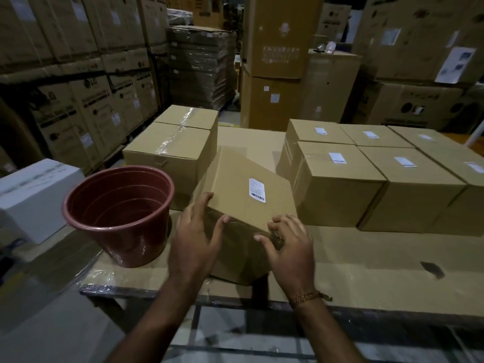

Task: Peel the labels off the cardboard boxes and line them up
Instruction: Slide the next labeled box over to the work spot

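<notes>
A cardboard box stands tilted on the table's front middle, its top facing me with a white barcode label stuck on it. My left hand presses its near left corner, fingers spread. My right hand rests on its near front edge, fingers spread on the cardboard. Several more labelled boxes sit packed together to the right. Two taped boxes without visible labels stand behind on the left.
A reddish-brown plastic bucket stands at the table's left front corner, next to the tilted box. The cardboard-covered table ends just in front of my wrists. A white box sits off the left. Tall stacks of cartons surround the area.
</notes>
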{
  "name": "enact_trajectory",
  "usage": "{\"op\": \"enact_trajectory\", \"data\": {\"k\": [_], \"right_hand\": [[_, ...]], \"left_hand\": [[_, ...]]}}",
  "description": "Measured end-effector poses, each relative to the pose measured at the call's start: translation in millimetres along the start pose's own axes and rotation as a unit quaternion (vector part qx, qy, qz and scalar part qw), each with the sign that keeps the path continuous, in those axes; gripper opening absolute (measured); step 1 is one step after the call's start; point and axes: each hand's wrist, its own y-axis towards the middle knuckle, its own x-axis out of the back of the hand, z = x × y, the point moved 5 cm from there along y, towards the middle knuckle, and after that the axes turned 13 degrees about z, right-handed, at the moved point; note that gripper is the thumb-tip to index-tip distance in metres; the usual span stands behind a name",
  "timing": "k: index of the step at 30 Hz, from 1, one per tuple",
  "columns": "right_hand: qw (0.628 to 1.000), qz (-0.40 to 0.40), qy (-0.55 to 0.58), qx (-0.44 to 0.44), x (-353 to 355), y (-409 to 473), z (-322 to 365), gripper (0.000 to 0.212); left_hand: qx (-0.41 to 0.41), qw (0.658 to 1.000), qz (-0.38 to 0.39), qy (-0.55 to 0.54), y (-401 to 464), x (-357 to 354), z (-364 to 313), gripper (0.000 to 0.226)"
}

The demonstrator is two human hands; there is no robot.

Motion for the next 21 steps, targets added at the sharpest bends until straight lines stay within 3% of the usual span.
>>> {"op": "enact_trajectory", "data": {"k": [6, 13, 21], "right_hand": [[0.999, -0.011, -0.028, 0.031, -3, 5, 6, 0.021], [0.996, 0.014, -0.064, 0.053, -4, 16, 0, 0.006], [0.998, 0.019, -0.06, 0.017, 3, 26, 8, 0.009]], "left_hand": [[0.012, 0.999, -0.015, -0.042, 7, -6, 21, 0.045], [0.045, 0.992, 0.04, -0.114, -13, -45, 49, 0.043], [-0.004, 0.999, -0.004, -0.054, 18, -33, 34, 0.036]]}}
